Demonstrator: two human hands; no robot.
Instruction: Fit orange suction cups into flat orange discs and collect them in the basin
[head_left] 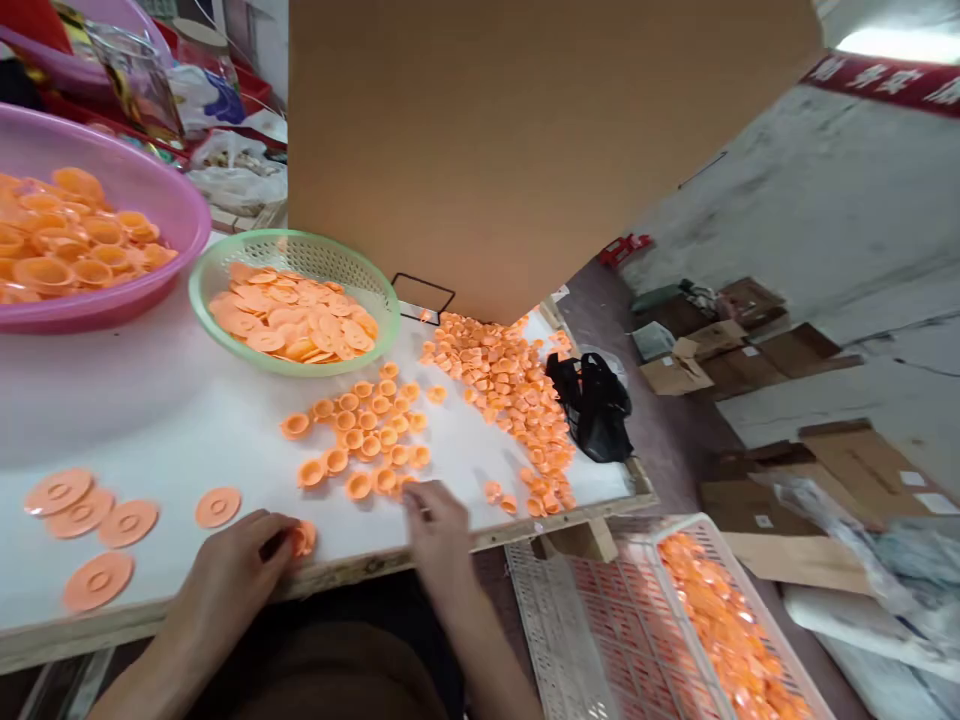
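Observation:
My left hand is at the table's front edge, its fingers closed on a small orange plastic piece. My right hand has its fingers curled together at the near edge of a group of small orange plastic cups; one cup is at its fingertips, partly hidden. Left of my left hand lies a flat orange disc with a raised ring. Several more such discs are spread farther left, some overlapping.
A green basket holds flat orange discs. The pink basin at left contains larger orange cups. Small orange parts are heaped beside a cardboard sheet and black bag. A filled crate stands below right.

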